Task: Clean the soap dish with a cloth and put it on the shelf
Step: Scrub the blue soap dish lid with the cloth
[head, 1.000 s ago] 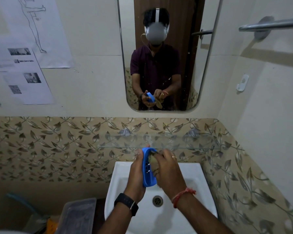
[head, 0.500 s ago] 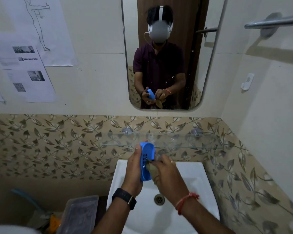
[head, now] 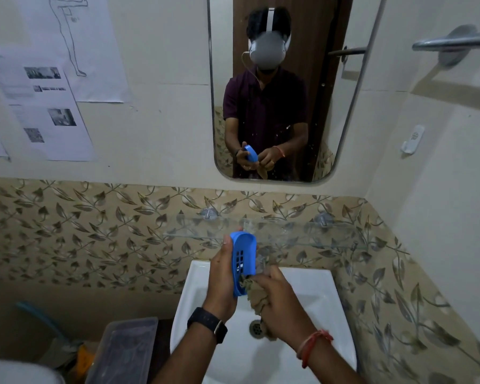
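Note:
My left hand point(head: 221, 275) holds the blue soap dish point(head: 243, 259) upright on its edge over the sink, with its slotted inside facing right. My right hand point(head: 281, 299) grips a bunched brownish cloth point(head: 257, 296) and presses it against the lower end of the dish. The cloth's tail hangs down below my right hand toward the drain. The clear glass shelf point(head: 302, 234) runs along the tiled wall just behind and above both hands.
A white sink point(head: 316, 295) with a drain point(head: 257, 328) lies under my hands. A mirror point(head: 288, 87) hangs above the shelf. A clear plastic box point(head: 122, 353) sits at the lower left, and a towel bar point(head: 452, 41) is mounted on the right wall.
My right hand has slid the cloth down from the middle of the dish to its lower end. The dish has turned to show more of its slotted inside.

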The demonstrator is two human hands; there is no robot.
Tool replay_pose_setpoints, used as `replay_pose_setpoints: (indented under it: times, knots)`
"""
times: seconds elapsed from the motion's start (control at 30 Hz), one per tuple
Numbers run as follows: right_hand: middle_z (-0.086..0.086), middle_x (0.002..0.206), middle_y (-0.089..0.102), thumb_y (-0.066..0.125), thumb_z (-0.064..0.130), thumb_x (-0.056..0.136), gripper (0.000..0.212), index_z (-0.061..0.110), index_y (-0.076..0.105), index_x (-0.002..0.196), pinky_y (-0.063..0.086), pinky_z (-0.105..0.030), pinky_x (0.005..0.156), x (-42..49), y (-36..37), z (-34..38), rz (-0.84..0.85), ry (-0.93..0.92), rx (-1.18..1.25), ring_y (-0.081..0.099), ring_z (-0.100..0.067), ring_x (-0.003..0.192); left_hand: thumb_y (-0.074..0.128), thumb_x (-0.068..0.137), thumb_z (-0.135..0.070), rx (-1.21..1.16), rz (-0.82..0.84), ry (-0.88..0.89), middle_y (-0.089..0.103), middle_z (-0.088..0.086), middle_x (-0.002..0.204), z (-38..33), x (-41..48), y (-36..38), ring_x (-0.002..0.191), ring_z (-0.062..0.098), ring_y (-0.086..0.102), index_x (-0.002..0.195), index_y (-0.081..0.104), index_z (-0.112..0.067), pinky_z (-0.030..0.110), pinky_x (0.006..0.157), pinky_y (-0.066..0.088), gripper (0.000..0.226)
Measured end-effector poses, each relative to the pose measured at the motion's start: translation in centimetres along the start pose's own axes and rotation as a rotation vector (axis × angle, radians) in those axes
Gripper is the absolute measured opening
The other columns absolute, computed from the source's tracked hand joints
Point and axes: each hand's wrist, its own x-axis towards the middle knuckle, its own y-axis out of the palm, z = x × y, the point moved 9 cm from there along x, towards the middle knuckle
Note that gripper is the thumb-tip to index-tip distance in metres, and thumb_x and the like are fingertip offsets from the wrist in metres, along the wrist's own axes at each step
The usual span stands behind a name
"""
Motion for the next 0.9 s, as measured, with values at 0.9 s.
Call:
replay_pose_setpoints:
  times: [0.9]
  knots:
    - [0.008,0.096,0.052,0.054,0.005,0.097,0.019,0.009,0.069,0.109,0.05,-0.018,0.079,-0.2,-0.6,0.2,0.134,0.081,0.052,0.055,-0.001,0.084,0.051,0.085,-0.066,-0.005,0.014,-0.004,0.073,0.022,0.119,1.6,0.7,0.2,0.103,0.034,0.07,0.12,0.074,-0.033,0.049,0.092,0.053,0.053]
